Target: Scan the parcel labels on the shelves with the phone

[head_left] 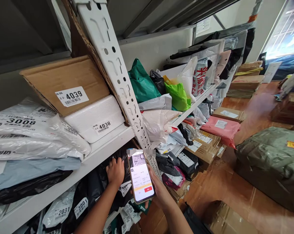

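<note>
My right hand point(154, 184) holds a smartphone point(140, 177) upright, its lit screen showing a scan page with a red button. My left hand point(115, 171) reaches under the white shelf board point(108, 147) and is closed on a black plastic parcel point(124, 191) with white number labels on the lower shelf. More black and white bagged parcels point(71, 206) labelled 3001 and 2031 lie to the left of that hand.
A white perforated shelf post point(117, 70) rises just behind the phone. The upper shelf carries a cardboard box point(66, 83) marked 4039, a white package point(95, 118) marked 4038 and bagged parcels. Boxes, a pink parcel point(221, 127) and a large green sack point(271, 162) cover the floor at right.
</note>
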The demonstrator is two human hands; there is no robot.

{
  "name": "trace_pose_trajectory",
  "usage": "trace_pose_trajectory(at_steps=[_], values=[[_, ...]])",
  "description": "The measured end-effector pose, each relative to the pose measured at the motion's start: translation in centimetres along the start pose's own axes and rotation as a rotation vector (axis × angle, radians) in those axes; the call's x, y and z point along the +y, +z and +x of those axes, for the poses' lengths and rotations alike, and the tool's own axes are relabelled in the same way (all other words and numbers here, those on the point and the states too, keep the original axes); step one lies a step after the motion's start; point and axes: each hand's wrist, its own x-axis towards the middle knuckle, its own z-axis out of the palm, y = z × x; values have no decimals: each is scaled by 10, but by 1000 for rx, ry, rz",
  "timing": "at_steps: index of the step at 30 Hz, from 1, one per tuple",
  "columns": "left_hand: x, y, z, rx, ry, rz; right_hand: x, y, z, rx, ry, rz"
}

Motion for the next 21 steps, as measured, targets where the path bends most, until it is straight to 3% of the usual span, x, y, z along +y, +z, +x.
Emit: trace_pose_trajectory(at_steps=[7,14,21], values=[[2,-5,-1,-57,-24,-3,-8,12,-40,60,-16,10],[2,-8,-2,-69,-21,-4,-2,7,-66,86,-71,-47],[2,-8,-2,-59,-28,-21,8,4,-122,417,-75,44]])
